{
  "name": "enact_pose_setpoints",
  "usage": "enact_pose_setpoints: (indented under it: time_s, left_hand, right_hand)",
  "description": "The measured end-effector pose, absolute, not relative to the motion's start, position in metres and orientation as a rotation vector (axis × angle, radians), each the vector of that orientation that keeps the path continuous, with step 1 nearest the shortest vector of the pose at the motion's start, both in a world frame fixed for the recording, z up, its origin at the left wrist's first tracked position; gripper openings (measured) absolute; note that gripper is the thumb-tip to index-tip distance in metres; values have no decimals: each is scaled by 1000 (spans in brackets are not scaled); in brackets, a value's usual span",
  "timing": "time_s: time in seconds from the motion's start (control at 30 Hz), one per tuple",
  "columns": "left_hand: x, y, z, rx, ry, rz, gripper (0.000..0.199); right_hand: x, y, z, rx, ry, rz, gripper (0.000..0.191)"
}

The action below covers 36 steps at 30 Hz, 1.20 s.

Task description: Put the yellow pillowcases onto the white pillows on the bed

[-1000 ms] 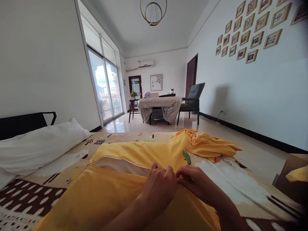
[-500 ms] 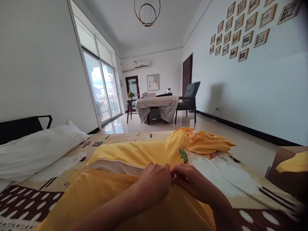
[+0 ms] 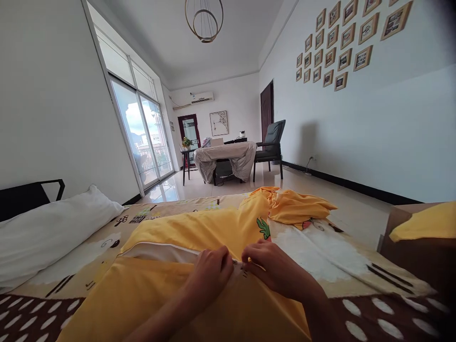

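Observation:
A yellow cloth with a white-piped open edge lies across the bed, a green leaf print on its upper part. My left hand is closed on the cloth's edge near the middle, thumb and fingers pinched together. Just to its right, my right hand has its fingers curled in a pinch on the same edge. A small gap separates the two hands. Bunched orange-yellow fabric lies beyond them to the right.
The patterned bed sheet spreads beneath. A white pillow lies at left beside a black bed frame. Yellow fabric rests on a brown box at right. A covered table and dark chair stand beyond.
My hands have moved apart slightly along the cloth's edge, my left hand going leftward. The camera view has turned a little to the right.

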<state>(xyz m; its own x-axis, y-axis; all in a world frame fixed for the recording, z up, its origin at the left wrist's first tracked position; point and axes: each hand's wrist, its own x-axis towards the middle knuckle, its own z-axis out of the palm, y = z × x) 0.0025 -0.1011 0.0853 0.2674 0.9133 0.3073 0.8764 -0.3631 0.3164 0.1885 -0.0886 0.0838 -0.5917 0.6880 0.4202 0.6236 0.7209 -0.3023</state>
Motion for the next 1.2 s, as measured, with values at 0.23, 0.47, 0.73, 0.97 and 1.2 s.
enact_pose_setpoints:
  time_s: [0.23, 0.47, 0.73, 0.97, 1.2]
  left_hand:
    - [-16, -103, 85, 2644, 1805, 687, 28]
    - [-16, -112, 85, 3203, 1604, 990, 24]
    - [-7, -111, 58, 3351, 1790, 955, 19]
    - [-22, -117, 38, 3095, 1658, 1235, 21]
    - [-88, -109, 66, 2728, 1497, 837, 24]
  right_hand:
    - [184, -86, 84, -1026, -2413, 191, 12]
    - [156, -88, 76, -912, -2236, 50, 4]
    - [151, -78, 62, -911, -2254, 243, 9]
    - [166, -81, 69, -959, -2348, 245, 13]
    - [178, -87, 78, -906, -2308, 203, 14]
